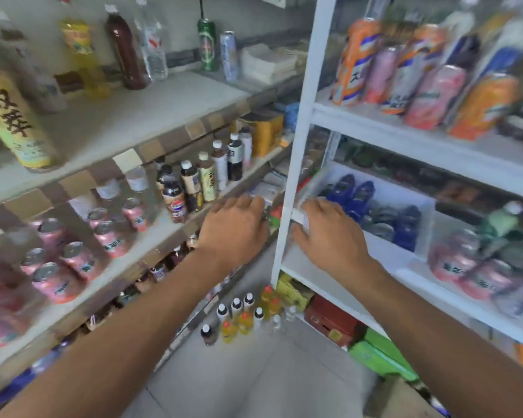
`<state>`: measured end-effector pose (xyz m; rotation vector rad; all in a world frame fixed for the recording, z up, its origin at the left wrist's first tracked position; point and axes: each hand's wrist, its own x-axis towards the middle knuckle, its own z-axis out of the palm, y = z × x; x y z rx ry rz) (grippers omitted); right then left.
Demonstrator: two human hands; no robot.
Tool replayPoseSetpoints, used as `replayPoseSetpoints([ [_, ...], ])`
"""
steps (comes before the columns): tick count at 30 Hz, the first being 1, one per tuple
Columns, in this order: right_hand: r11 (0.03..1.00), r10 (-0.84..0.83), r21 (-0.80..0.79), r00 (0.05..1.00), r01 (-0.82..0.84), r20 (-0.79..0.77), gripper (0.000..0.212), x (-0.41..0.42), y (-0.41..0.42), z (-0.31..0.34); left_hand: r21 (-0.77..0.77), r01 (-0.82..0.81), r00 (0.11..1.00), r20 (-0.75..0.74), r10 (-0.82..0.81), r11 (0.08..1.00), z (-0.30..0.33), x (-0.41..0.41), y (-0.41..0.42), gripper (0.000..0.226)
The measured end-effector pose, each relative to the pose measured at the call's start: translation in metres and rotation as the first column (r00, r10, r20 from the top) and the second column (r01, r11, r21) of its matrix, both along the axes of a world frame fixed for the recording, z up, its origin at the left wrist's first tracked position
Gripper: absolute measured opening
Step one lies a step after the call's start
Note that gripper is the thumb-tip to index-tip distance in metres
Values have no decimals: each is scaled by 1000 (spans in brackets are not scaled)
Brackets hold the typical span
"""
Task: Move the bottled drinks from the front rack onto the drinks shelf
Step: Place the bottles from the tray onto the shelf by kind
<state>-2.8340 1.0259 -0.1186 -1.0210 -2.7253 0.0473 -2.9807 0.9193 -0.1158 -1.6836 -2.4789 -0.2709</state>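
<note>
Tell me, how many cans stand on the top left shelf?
2: a green can at the back, and a pale blue can just right of it. More may be hidden.

We stood on a pale grey tiled floor (263,378) in a narrow corner. To our left ran a wall shelf edged with brown and beige tiles (175,137) under a plain grey wall (254,16); to our right rose a white metal shelving frame (302,116).

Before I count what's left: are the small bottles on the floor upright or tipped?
Upright. The floor bottles all stand with caps pointing up, clustered beside the white rack's post; none lies on its side.
</note>
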Motion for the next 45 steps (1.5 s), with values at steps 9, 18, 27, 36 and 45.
replayPoseSetpoints([
  [9, 960, -258, -99, 965, 261, 41, 44, 75, 66, -24, -17, 185, 982, 36, -184, 983, -23, 62, 95, 39],
  [18, 877, -416, -234, 907, 420, 69, 41, 63, 139, -64, 6, 289, 945, 154, -287, 957, -52, 36, 188, 30],
  [27, 780, -525, -351, 847, 519, 84, 39, 26, 204, -113, -12, 348, 904, 269, -332, 937, -97, 4, 256, 28],
  [36, 671, -592, -527, 805, 522, 43, 50, 9, 255, -130, 5, 364, 880, 326, -346, 931, -119, 5, 296, 29],
  [45, 498, -727, -646, 685, 579, 53, 75, -12, 288, -160, 20, 331, 853, 422, -308, 943, -134, -2, 326, 29],
])
